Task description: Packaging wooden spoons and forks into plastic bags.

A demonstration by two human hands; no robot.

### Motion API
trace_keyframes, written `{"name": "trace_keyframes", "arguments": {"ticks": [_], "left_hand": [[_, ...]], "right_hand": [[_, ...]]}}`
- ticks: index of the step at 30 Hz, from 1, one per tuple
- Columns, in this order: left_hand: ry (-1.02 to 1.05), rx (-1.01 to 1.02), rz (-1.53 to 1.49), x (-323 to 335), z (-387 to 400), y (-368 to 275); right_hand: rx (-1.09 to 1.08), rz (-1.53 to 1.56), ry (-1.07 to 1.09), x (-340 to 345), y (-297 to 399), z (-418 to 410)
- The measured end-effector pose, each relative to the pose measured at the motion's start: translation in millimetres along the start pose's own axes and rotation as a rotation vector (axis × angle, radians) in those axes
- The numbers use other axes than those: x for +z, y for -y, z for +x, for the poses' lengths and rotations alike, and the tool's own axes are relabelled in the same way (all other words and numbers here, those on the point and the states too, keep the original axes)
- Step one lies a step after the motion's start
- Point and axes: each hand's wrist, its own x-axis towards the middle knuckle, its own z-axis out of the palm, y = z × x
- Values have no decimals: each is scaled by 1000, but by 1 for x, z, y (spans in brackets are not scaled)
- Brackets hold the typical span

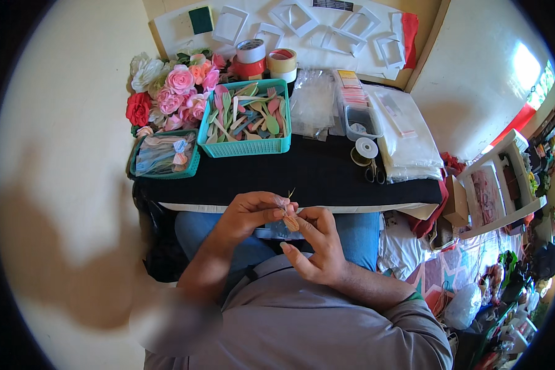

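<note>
My left hand [254, 215] pinches the gathered top of a small clear plastic bag [282, 203], from which thin tie ends stick up. A small orange tag [291, 224] hangs at the bag's neck, beside the fingers of my right hand [317, 243]. The right thumb is spread away, and whether its other fingers grip the tie is hard to tell. Beyond my hands, a turquoise basket [245, 148] holds many pastel plastic spoons and forks. A smaller turquoise basket [166, 175] to its left contains bagged cutlery with tags. A spool [366, 148] and scissors [374, 172] lie on the black-covered table.
Artificial roses [180, 81] stand at the back left, near stacked tape rolls [250, 52]. Clear bags [312, 101], a plastic tub [362, 122] and stacked plastic sleeves [407, 134] lie towards the right. The table's front edge [351, 210] is just past my hands.
</note>
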Motion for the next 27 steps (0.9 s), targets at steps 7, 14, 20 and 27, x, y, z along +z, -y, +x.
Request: {"name": "trace_keyframes", "arguments": {"ticks": [7,14,20,27], "left_hand": [[173,30,-231,-18,6,12],[227,-20,-252,-10,2,17],[249,-108,-409,-5,-4,27],[285,-95,-465,-2,-3,25]], "right_hand": [[-48,-116,29,-10,0,9],[-5,-149,18,-21,-13,19],[168,299,166,-12,-30,8],[309,812,205,1,-31,10]]}}
